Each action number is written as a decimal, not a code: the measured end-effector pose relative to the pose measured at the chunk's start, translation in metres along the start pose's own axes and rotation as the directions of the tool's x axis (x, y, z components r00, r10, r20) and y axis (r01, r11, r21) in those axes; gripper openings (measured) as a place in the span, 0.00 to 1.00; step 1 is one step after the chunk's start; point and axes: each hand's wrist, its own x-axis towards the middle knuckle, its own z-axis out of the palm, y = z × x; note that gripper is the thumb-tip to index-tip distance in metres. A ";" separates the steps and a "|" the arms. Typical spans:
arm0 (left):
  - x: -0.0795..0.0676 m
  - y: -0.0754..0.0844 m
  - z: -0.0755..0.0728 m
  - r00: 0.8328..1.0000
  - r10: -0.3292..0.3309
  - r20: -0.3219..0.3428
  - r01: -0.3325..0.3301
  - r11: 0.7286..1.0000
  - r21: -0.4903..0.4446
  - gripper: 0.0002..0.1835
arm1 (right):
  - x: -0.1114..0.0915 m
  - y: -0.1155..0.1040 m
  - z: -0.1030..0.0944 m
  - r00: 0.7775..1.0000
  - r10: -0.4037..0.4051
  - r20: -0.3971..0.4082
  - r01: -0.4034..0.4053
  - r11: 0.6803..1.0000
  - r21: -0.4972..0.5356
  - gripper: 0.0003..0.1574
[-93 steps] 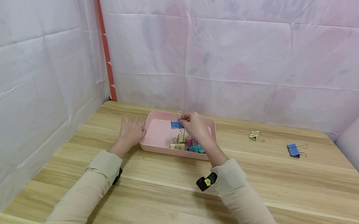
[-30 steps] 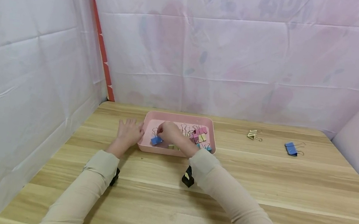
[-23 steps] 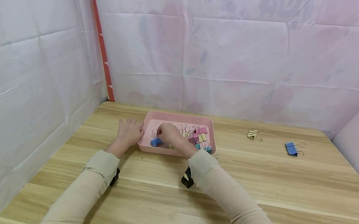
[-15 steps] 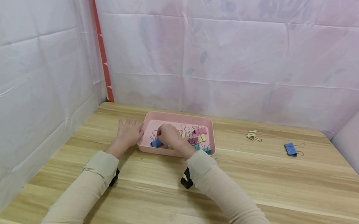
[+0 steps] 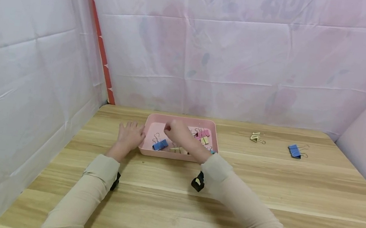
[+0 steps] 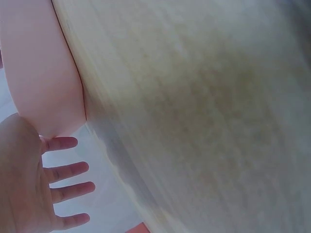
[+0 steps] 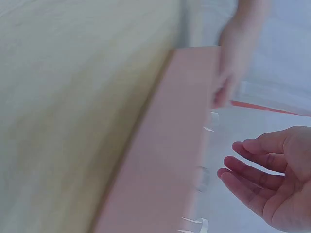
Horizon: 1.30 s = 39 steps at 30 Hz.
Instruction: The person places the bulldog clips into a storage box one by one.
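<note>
My left hand [image 5: 131, 135] lies with straight, spread fingers at the left end of the pink tray [image 5: 171, 155], its thumb against the tray wall. The left wrist view shows the fingers [image 6: 73, 191] stretched out past the tray. My right hand [image 5: 180, 133] hovers over the middle of the tray. In the right wrist view its fingers [image 7: 252, 177] are loosely bent with nothing between them. A blue binder clip [image 5: 160, 145] sits in the tray's left part, wire handles up. Pink [image 5: 203, 133] and yellow binder clips [image 5: 204, 140] crowd the right part, partly hidden by my right hand.
On the wooden table [image 5: 165, 210], right of the tray, lie a yellow binder clip [image 5: 256, 138] and, farther right, another blue binder clip [image 5: 295, 152]. White cloth walls [image 5: 236, 60] stand behind and at both sides.
My right hand carried the blue binder clip left, set it down in the tray and let go of it. It has since moved up and to the right. My left hand has stayed at the tray.
</note>
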 end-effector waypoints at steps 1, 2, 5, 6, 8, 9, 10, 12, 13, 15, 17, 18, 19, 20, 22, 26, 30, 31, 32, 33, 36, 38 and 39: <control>0.000 0.000 0.000 1.000 0.000 0.001 0.000 1.000 0.001 0.24 | -0.002 0.000 -0.005 1.000 0.004 -0.006 -0.004 1.000 0.020 0.09; 0.000 0.000 0.000 1.000 -0.001 0.003 0.001 1.000 0.001 0.24 | -0.004 0.001 -0.011 1.000 0.008 -0.008 -0.008 0.999 0.038 0.10; 0.000 0.000 0.000 1.000 -0.002 0.008 0.002 1.000 -0.002 0.24 | -0.010 0.003 -0.028 1.000 0.016 -0.021 -0.014 0.996 0.090 0.11; 0.000 0.000 0.000 1.000 -0.003 0.008 0.003 1.000 -0.004 0.24 | -0.012 0.004 -0.034 0.999 0.019 -0.032 -0.015 0.995 0.103 0.11; -0.001 0.000 0.000 1.000 -0.004 0.009 0.004 1.000 -0.007 0.24 | -0.018 0.007 -0.044 0.998 0.013 -0.065 -0.006 0.994 0.107 0.10; -0.001 0.000 0.000 1.000 -0.005 0.008 0.005 1.000 -0.008 0.24 | -0.020 0.009 -0.050 0.997 0.018 -0.080 -0.009 0.994 0.106 0.10; -0.001 0.000 0.000 1.000 -0.006 0.007 0.006 1.000 -0.008 0.24 | -0.023 0.011 -0.055 0.995 0.021 -0.093 -0.011 0.994 0.109 0.10; -0.001 -0.001 0.000 1.000 -0.009 0.010 0.009 1.000 -0.005 0.24 | -0.028 0.015 -0.065 0.994 0.026 -0.107 -0.011 0.991 0.131 0.10; -0.001 -0.001 0.000 1.000 -0.011 0.012 0.011 1.000 -0.004 0.24 | -0.030 0.017 -0.071 0.993 0.035 -0.109 -0.019 0.990 0.143 0.11; -0.001 -0.002 0.000 1.000 -0.014 0.017 0.014 1.000 0.000 0.25 | -0.035 0.022 -0.081 0.992 0.045 -0.121 -0.024 0.985 0.171 0.11; 0.000 -0.003 0.000 1.000 -0.017 0.021 0.016 1.000 0.004 0.25 | -0.039 0.027 -0.090 0.989 0.054 -0.137 -0.026 0.979 0.201 0.12; 0.000 -0.003 0.000 1.000 -0.016 0.020 0.016 1.000 0.005 0.25 | -0.042 0.029 -0.095 0.987 0.061 -0.151 -0.030 0.979 0.201 0.13; 0.000 -0.003 0.000 1.000 -0.016 0.018 0.016 1.000 0.006 0.25 | -0.045 0.032 -0.099 0.984 0.067 -0.166 -0.031 0.978 0.209 0.13; 0.000 -0.003 0.000 1.000 -0.015 0.017 0.015 1.000 0.006 0.25 | -0.048 0.034 -0.103 0.981 0.071 -0.183 -0.030 0.976 0.217 0.13; 0.000 -0.003 0.001 1.000 -0.013 0.013 0.013 1.000 0.004 0.24 | -0.054 0.040 -0.110 0.974 0.089 -0.208 -0.038 0.970 0.239 0.14; -0.002 -0.003 0.001 1.000 -0.008 0.009 0.008 1.000 -0.005 0.24 | -0.066 0.051 -0.119 0.961 0.133 -0.244 -0.062 0.959 0.276 0.14; -0.003 -0.003 0.000 1.000 -0.011 0.011 0.011 1.000 0.000 0.24 | -0.077 0.062 -0.125 0.943 0.164 -0.288 -0.077 0.954 0.289 0.17; -0.003 -0.003 0.000 1.000 -0.013 0.013 0.013 1.000 0.003 0.24 | -0.079 0.065 -0.126 0.937 0.169 -0.305 -0.078 0.954 0.291 0.17; -0.003 -0.003 0.000 1.000 -0.013 0.014 0.013 1.000 0.007 0.24 | -0.081 0.067 -0.127 0.931 0.172 -0.322 -0.075 0.954 0.291 0.17; -0.003 -0.003 0.000 1.000 -0.014 0.016 0.014 1.000 0.005 0.24 | -0.083 0.069 -0.128 0.923 0.178 -0.340 -0.078 0.955 0.287 0.17; -0.002 -0.003 0.001 1.000 -0.005 0.025 0.005 1.000 0.006 0.24 | -0.089 0.074 -0.131 0.902 0.192 -0.387 -0.085 0.957 0.276 0.18; -0.001 -0.003 0.002 1.000 -0.001 0.025 0.000 1.000 0.004 0.24 | -0.092 0.077 -0.134 0.890 0.201 -0.410 -0.092 0.959 0.269 0.18; -0.001 -0.004 0.003 1.000 0.000 0.025 0.000 1.000 0.003 0.25 | -0.093 0.078 -0.136 0.883 0.212 -0.418 -0.102 0.958 0.268 0.19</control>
